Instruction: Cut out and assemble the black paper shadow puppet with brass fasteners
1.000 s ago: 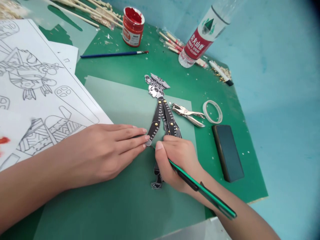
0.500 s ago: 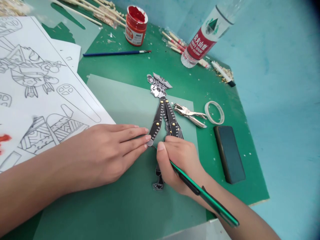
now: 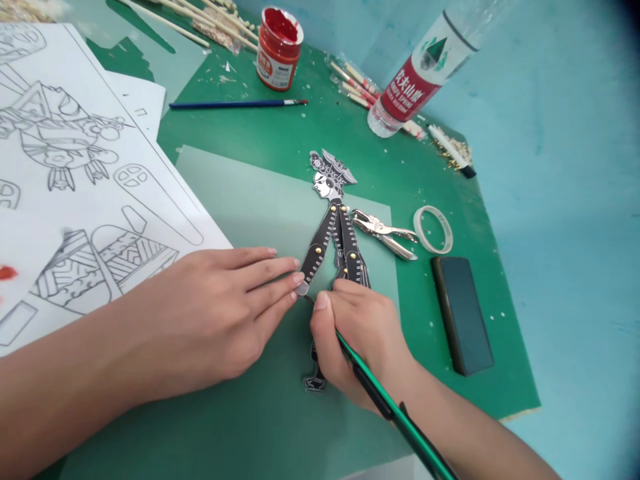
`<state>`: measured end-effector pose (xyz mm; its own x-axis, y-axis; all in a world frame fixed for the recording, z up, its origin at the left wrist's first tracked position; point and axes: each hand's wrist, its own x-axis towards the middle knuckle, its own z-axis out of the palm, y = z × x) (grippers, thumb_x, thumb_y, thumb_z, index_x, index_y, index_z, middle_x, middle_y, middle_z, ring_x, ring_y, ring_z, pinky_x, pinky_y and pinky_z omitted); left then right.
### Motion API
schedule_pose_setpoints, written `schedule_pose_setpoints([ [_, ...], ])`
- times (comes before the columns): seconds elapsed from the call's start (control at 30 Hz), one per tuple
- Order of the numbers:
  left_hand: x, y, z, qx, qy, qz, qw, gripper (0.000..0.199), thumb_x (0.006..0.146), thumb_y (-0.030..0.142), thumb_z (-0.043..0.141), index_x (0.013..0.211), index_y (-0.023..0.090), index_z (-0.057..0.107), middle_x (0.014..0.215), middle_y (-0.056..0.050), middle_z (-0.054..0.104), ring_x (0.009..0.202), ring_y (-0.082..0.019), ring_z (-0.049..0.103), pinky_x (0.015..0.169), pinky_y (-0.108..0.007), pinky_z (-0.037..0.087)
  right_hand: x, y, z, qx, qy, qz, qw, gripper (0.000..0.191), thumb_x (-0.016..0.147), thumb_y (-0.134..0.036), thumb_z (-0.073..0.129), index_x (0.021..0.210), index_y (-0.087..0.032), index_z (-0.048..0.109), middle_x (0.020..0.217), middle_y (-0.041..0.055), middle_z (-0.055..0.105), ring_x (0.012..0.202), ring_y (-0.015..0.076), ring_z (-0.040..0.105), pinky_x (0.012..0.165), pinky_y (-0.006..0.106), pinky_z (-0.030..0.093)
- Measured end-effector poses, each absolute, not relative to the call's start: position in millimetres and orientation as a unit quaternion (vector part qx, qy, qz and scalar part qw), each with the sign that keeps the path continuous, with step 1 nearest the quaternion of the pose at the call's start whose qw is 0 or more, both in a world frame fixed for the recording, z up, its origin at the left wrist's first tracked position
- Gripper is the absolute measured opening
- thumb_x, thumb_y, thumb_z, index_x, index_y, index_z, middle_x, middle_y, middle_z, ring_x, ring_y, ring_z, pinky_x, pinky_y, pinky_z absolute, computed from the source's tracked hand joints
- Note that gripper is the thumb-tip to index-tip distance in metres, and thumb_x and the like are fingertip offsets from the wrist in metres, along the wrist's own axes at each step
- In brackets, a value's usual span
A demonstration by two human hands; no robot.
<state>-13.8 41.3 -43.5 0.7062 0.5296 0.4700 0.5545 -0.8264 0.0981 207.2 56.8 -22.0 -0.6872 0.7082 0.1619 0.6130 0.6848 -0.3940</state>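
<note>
A black-and-white jointed paper puppet (image 3: 336, 177) with brass fasteners lies on a translucent sheet (image 3: 240, 193) in the middle of the table. My left hand (image 3: 220, 313) lies flat, fingers stretched out, its fingertips touching the end of the puppet's left-side arm. In my right hand (image 3: 357, 333) is a green and black pen (image 3: 395, 407), gripped near its lower end, over the puppet's lower body. That hand hides the pen's tip and most of the puppet's midsection; a boot shows below it.
Line-drawn paper sheets (image 3: 100, 200) spread across the left. Beyond the puppet are a blue paintbrush (image 3: 235, 104), an open red paint jar (image 3: 279, 57) and a water bottle (image 3: 410, 87). A hole punch (image 3: 383, 233), tape roll (image 3: 433, 229) and phone (image 3: 463, 313) lie to the right.
The puppet's head has shifted slightly right relative to the sheet, and its boot slightly left. My right hand has moved a little, its pen now angled more steeply. My left hand stays on the puppet's arm.
</note>
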Motion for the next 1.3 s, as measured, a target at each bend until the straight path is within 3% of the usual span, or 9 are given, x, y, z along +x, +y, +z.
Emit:
schedule_pose_setpoints([
  [0.2,-10.7,38.1,-39.9,-0.914,-0.324,-0.246,0.003,0.029,0.099,0.011,0.052,0.114,0.015,0.077,0.123,-0.004,0.078,0.119,-0.022,0.072,0.113,-0.039,0.054,208.4,57.3,-20.6,-0.358,-0.906,0.163,0.156,0.041,0.096,-0.006,0.042,0.059,-0.021,0.033,0.052,-0.0028,0.039,0.051,0.0119,0.031,0.054,0.029,0.026],
  [0.8,-10.9,34.1,-40.7,-0.916,-0.329,-0.228,0.019,0.029,0.102,0.017,0.051,0.117,0.016,0.076,0.127,-0.003,0.076,0.124,-0.023,0.069,0.12,-0.043,0.047,208.7,55.2,-24.3,-0.363,-0.903,0.163,0.159,0.04,0.095,-0.006,0.041,0.06,-0.022,0.031,0.052,-0.0033,0.038,0.052,0.0123,0.029,0.056,0.029,0.027],
  [1.03,-11.4,32.7,-39.6,-0.922,-0.325,-0.211,0.024,0.031,0.102,0.014,0.049,0.121,0.011,0.074,0.13,-0.007,0.074,0.124,-0.028,0.069,0.112,-0.048,0.053,210.3,54.1,-24.6,-0.36,-0.906,0.161,0.154,0.039,0.096,-0.007,0.041,0.06,-0.022,0.035,0.053,-0.0028,0.04,0.053,0.0128,0.029,0.057,0.03,0.028],
  [1.2,-11.8,31.2,-41.4,-0.918,-0.33,-0.219,0.01,0.03,0.102,0.018,0.052,0.123,0.018,0.073,0.132,-0.003,0.074,0.128,-0.025,0.066,0.12,-0.045,0.047,210.2,53.9,-25.3,-0.361,-0.907,0.157,0.153,0.04,0.096,-0.008,0.042,0.059,-0.022,0.034,0.052,-0.0027,0.04,0.052,0.0126,0.029,0.057,0.03,0.029],
  [1.3,-12.1,32.4,-41.8,-0.921,-0.323,-0.217,0.01,0.03,0.101,0.017,0.052,0.122,0.015,0.073,0.133,-0.006,0.073,0.128,-0.026,0.066,0.119,-0.047,0.047,210.4,54.3,-26.0,-0.36,-0.906,0.159,0.156,0.04,0.097,-0.008,0.042,0.06,-0.021,0.035,0.053,-0.0029,0.04,0.052,0.0124,0.028,0.058,0.03,0.029],
])
